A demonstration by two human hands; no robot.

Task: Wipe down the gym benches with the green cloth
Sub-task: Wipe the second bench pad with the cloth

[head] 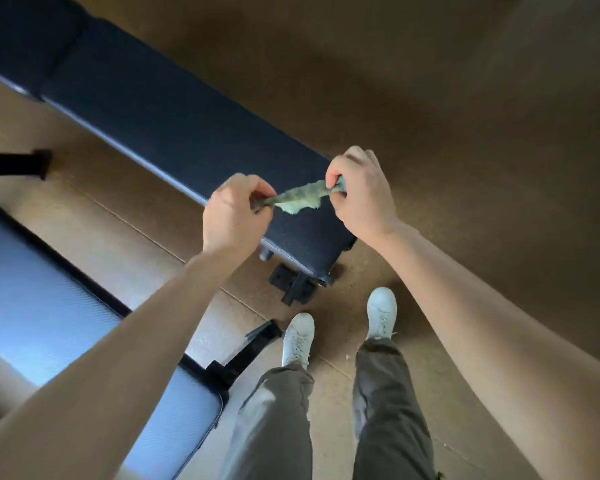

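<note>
The green cloth (300, 199) is stretched in the air between both hands, above the near end of a long dark padded gym bench (160, 123). My left hand (234, 214) pinches the cloth's left end. My right hand (359, 192) pinches its right end. The cloth is bunched and twisted, not touching the pad. A second bench with a shiny blue-grey pad (42, 306) lies at the lower left, partly hidden by my left forearm.
Brown floor surrounds the benches. The dark bench's black foot bracket (297, 284) sits just ahead of my white shoes (340, 327). Black frame legs (253, 344) of the second bench jut toward my left shoe. Another black bar (18, 162) lies at the left edge.
</note>
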